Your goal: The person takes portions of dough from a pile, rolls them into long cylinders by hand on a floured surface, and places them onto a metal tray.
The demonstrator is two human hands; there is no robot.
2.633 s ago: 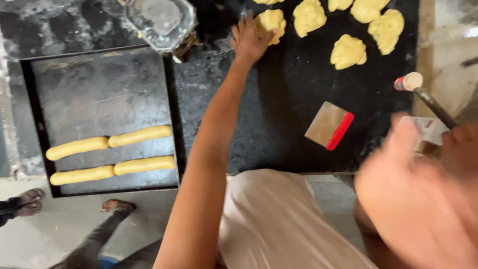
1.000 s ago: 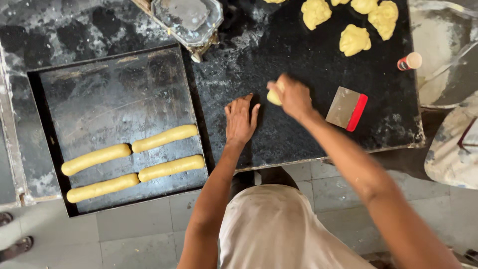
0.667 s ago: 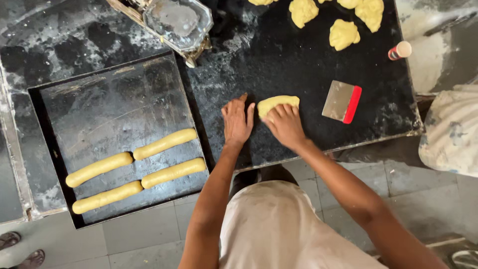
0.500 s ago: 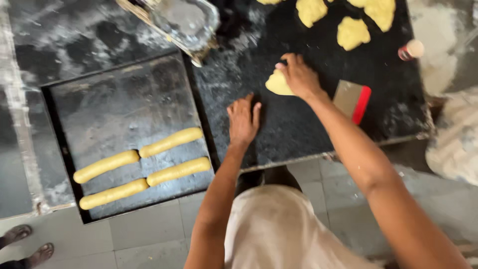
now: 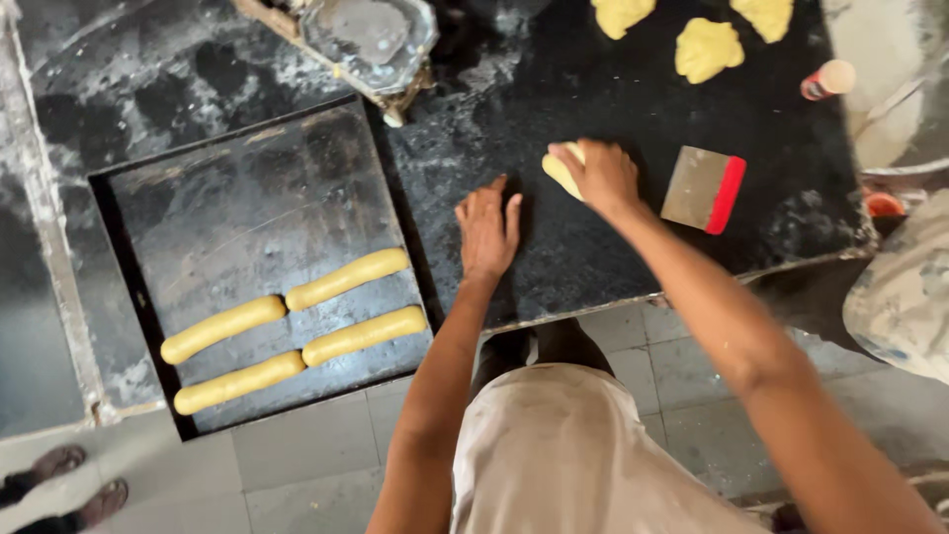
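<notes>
Yellow dough piece (image 5: 560,168) on the black slab (image 5: 633,247), under the cupped right hand (image 5: 601,176); flat, spread left hand (image 5: 487,225) just beside, nearer the baking tray (image 5: 247,198).

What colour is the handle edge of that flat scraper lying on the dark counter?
Red, along one side of the scraper, with a dull metal blade; the head view shows it clearly.

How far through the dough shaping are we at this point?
Done: four dough logs lie in two rows on the dark baking tray. In hand: the right hand presses one yellow dough piece on the black worktop, while the left hand rests flat beside it. Left: at least three unshaped dough lumps wait at the far edge, and much of the tray is bare.
</notes>
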